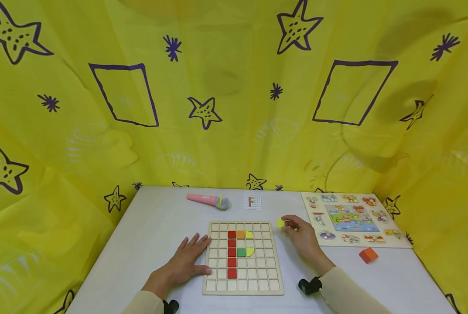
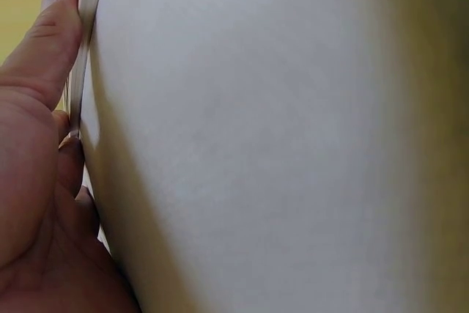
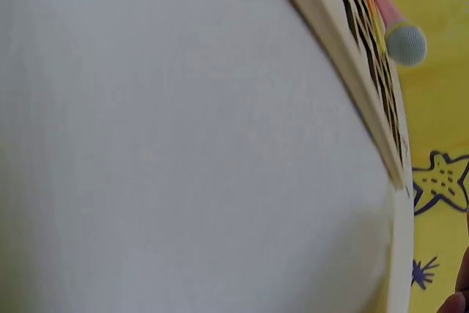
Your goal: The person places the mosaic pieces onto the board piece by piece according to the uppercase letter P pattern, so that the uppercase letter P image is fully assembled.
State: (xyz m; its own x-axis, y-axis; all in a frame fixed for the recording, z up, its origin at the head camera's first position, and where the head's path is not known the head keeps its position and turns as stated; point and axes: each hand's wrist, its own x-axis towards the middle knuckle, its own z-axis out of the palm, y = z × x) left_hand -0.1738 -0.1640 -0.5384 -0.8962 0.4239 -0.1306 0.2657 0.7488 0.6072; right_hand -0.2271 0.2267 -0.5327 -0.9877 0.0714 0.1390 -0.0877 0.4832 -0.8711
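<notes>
A wooden grid board (image 1: 264,274) lies on the table. On it stands a column of red square tiles (image 1: 231,262), with an orange tile (image 1: 240,234), a green tile (image 1: 241,252), and two yellow rounded tiles (image 1: 250,252) to the right. My left hand (image 1: 182,263) lies spread at the board's left side, thumb and fingertips touching the edge; in the left wrist view the thumb (image 2: 51,42) rests along it. Just off the board's upper right corner, my right hand (image 1: 304,240) pinches a yellow tile (image 1: 280,223). Only a sliver of that hand shows in the right wrist view.
Behind the board lie a pink microphone (image 1: 206,199) and a small card with a printed grid pattern (image 1: 252,202). To the right are a wooden picture puzzle (image 1: 394,243) and a red block (image 1: 369,255). A yellow patterned curtain (image 1: 234,144) encloses the table.
</notes>
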